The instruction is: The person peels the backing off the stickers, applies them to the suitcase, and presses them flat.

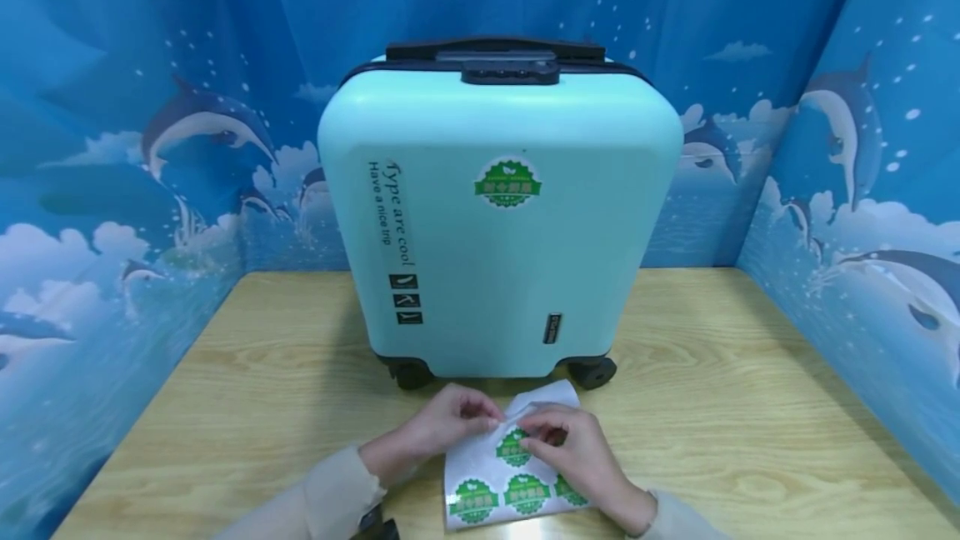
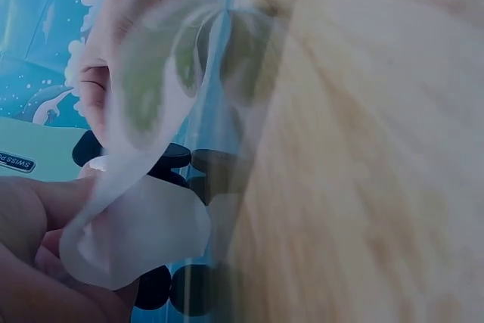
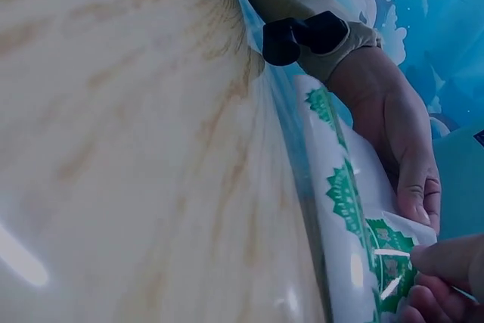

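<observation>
A white sheet (image 1: 468, 461) of round green stickers is held up in front of the suitcase. My left hand (image 1: 453, 423) pinches the sheet's upper edge between thumb and fingers; in the left wrist view the sheet (image 2: 144, 232) curls around beside that hand. My right hand (image 1: 573, 448) has curled fingers at the right edge of the top green sticker (image 1: 513, 447). Seen from the right wrist, the thumb (image 3: 446, 259) lies on the edge of that sticker (image 3: 393, 259), with the other fingers bent below it. More green stickers (image 1: 474, 501) form a row along the sheet's near side.
A mint-green suitcase (image 1: 487, 248) stands upright on the wooden table (image 1: 720, 407), its black wheels (image 1: 592, 372) just behind the hands. One green sticker (image 1: 507, 182) is on its upper front. Blue dolphin-printed curtains (image 1: 300, 7) enclose the back and sides.
</observation>
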Tool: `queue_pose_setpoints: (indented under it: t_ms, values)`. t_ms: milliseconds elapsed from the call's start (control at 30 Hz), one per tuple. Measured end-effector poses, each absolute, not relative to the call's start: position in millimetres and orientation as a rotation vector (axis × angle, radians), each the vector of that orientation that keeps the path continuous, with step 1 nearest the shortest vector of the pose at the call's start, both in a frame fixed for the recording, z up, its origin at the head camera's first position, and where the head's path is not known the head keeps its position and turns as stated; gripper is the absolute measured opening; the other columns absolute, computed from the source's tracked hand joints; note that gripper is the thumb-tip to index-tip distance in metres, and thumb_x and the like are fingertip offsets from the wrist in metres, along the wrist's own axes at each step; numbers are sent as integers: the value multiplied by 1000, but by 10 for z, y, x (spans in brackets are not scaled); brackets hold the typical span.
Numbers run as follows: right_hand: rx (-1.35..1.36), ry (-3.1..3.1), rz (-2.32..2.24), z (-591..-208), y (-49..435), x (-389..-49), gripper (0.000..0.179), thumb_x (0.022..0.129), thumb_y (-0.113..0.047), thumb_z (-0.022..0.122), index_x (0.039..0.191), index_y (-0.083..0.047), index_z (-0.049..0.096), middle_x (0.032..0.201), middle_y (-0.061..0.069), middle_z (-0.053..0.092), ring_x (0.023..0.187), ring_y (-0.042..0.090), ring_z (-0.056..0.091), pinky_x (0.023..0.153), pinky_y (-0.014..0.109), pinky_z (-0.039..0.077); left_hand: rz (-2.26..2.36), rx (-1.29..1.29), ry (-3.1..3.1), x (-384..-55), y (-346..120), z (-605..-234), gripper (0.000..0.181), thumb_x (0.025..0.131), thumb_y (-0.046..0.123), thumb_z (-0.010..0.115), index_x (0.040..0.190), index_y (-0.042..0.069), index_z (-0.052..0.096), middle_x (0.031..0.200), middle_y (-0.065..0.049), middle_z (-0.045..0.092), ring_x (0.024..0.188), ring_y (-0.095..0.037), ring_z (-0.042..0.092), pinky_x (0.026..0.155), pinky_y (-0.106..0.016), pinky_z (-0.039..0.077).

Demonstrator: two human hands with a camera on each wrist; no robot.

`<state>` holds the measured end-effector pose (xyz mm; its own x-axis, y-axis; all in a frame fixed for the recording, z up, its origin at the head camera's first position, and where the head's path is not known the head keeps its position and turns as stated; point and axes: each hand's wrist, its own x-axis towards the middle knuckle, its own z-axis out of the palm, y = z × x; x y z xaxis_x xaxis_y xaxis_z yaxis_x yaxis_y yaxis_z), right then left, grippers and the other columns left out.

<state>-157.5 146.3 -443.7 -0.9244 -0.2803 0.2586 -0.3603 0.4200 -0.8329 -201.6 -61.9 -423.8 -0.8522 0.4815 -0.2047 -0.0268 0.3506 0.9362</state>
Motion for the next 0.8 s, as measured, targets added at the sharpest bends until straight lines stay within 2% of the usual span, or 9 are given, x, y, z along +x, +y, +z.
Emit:
queue_pose_setpoints:
  t_ms: [367, 600, 800]
  values:
    - [598, -2619, 1606, -4469, 1457, -1582, 17, 79, -12, 75, 95, -8, 72, 88, 2, 69, 69, 3, 58, 63, 21, 53, 1493, 429, 2216, -2042, -603, -4248, 13, 81, 10, 70, 94, 10, 71, 89, 0, 69, 82, -14, 60, 74, -29, 50]
    - [575, -2716, 1623, -4477, 1476, -1594, 18, 81, -10, 71, 98, -5, 71, 92, 6, 68, 72, 4, 60, 66, 21, 53, 1488, 386, 2197, -2057, -606, -4255, 18, 80, 5, 69, 97, 12, 70, 93, 0, 70, 86, -14, 62, 81, -33, 51]
    - [581, -2745, 1614, -4501, 1483, -1602, 20, 80, -9, 71, 99, -4, 70, 92, 6, 68, 73, 5, 60, 67, 21, 54, 1460, 420, 2186, -2024, -637, -4225, 20, 78, 4, 70, 97, 12, 70, 93, 1, 70, 86, -14, 62, 81, -33, 51]
